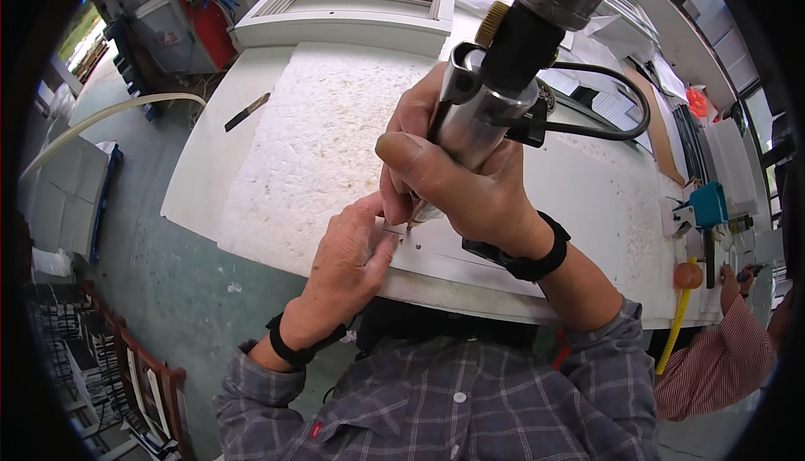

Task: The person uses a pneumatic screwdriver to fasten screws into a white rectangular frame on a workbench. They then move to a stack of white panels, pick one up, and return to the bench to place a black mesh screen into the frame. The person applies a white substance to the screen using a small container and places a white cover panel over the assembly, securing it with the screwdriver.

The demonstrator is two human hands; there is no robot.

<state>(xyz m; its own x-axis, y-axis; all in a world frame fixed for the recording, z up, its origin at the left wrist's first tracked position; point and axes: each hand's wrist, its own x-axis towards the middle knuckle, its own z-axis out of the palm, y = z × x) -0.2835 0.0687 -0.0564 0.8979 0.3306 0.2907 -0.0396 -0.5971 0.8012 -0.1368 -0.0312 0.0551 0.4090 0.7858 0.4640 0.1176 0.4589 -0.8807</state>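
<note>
My right hand (482, 192) is wrapped round a silver and black power screwdriver (471, 135), its thumb lying along the near side. The tool is tilted, with its tip down at a white panel (453, 247) near the table's front edge. Close beside the tip is my left hand (342, 247), resting on the panel with thumb and fingers drawn together. What they pinch, if anything, is too small to tell. Small dark spots, perhaps screws or holes, show on the panel by the tip. A black cable (644, 100) loops from the tool's right side.
A white louvred frame (352, 31) stands at the table's back. On the table's left lies a dark-handled knife or scraper (247, 112) beside a white foam sheet (323, 117). At the right are a teal tool (706, 205) and a yellow hose (673, 335). A co-worker's striped sleeve (721, 352) shows at lower right.
</note>
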